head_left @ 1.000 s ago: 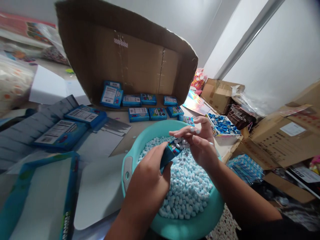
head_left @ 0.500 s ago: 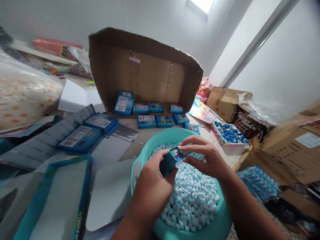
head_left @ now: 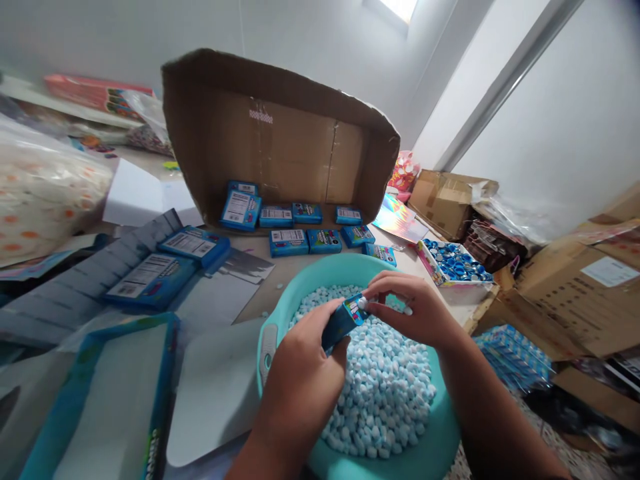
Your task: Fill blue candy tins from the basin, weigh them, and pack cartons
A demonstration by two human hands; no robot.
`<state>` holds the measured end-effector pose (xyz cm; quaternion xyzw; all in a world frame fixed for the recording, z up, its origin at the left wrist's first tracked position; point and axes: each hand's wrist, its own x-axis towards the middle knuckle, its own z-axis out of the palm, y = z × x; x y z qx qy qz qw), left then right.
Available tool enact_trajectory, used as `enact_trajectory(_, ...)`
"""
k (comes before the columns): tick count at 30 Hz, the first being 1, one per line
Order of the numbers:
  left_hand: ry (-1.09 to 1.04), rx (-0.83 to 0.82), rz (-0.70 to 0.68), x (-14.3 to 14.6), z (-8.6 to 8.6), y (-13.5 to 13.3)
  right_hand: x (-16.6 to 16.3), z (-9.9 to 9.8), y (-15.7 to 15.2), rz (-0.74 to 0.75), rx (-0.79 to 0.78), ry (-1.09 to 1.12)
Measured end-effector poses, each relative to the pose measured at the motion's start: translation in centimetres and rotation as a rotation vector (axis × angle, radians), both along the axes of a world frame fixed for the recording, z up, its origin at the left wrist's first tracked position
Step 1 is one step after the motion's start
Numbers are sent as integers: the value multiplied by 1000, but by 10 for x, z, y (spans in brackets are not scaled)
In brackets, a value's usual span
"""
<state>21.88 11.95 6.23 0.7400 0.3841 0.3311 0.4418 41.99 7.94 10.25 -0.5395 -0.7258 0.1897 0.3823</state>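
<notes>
My left hand is wrapped round a small blue printed box, held tilted above a teal basin. My right hand has its thumb and fingers pinched at the box's upper right end. Between these fingertips and the box shows a small whitish pellet. Another pale pellet shows by the lower fingers of that hand. White and pale blue pellets fill much of the basin. What lies inside the held box is hidden.
A cardboard box lies on its side behind the basin, with several blue boxes in and before it. Two larger blue boxes and an open blue tray are left. A tray of shiny blue pieces stands right.
The right hand's fingers have drawn together into a pinch at the box end, and a pellet now shows there. The view has shifted slightly; the left hand keeps its hold.
</notes>
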Motion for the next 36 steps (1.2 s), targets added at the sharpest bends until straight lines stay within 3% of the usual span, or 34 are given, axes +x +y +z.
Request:
enact_trajectory(11,55,143,14,1,-9,-2,-9,-2,4,-171,58,-118)
enact_trajectory(16,47,75,55,1,-10,-1,-7,-3,2,-183,12,-12)
enact_trajectory(23,9,77,39,0,-10,-1,-7,-8,4,-203,-133,393)
enact_trajectory(28,21,81,44,0,-11,-1,-12,-6,5,-273,-138,207)
enact_trajectory(33,43,23,91,1,-11,0,-6,-8,1,-241,-97,210)
enact_trajectory(36,37,30,100,1,-11,0,-2,-7,0,-299,19,173)
